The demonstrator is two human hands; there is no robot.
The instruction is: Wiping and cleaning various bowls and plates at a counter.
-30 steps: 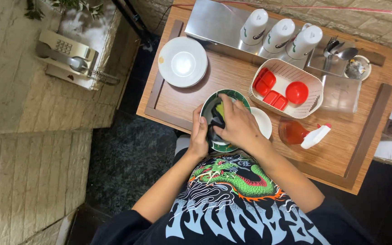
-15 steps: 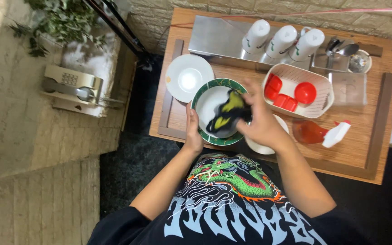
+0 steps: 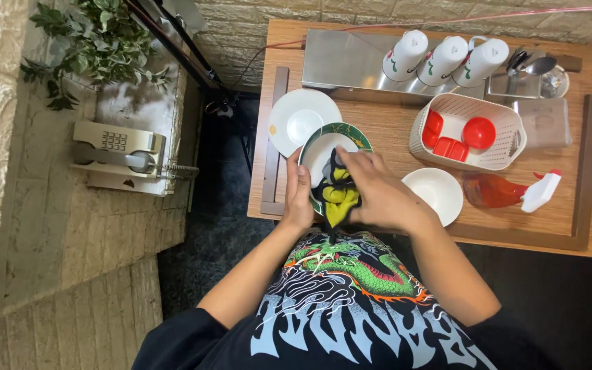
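Counted on the wooden table [image 3: 392, 130]: 3 white mugs [image 3: 443, 60] in a row, 2 plain white dishes, i.e. a plate [image 3: 296, 120] and a bowl [image 3: 436, 192], 1 white basket [image 3: 498, 140] w/ red pieces, 1 orange spray bottle [image 3: 505, 190]. The green-rimmed plate [image 3: 323, 140], white inside, is held tilted at the table's near edge, gripped at its rim by the left hand [image 3: 298, 199]. A yellow-black cloth [image 3: 339, 195] is pressed onto it by the right hand [image 3: 381, 195], fingers closed on the cloth, so approx. the lower half is covered.

You've got a white plate [image 3: 304, 120] at the table's far left, a small white bowl [image 3: 436, 194] beside an orange spray bottle [image 3: 508, 191] lying on its side, & a white basket [image 3: 467, 134] w/ red containers. Three white cups [image 3: 445, 60] sit upside down on the metal tray [image 3: 347, 62] at the back; a beige phone [image 3: 114, 154] & a green plant [image 3: 90, 44] sit off to your left.
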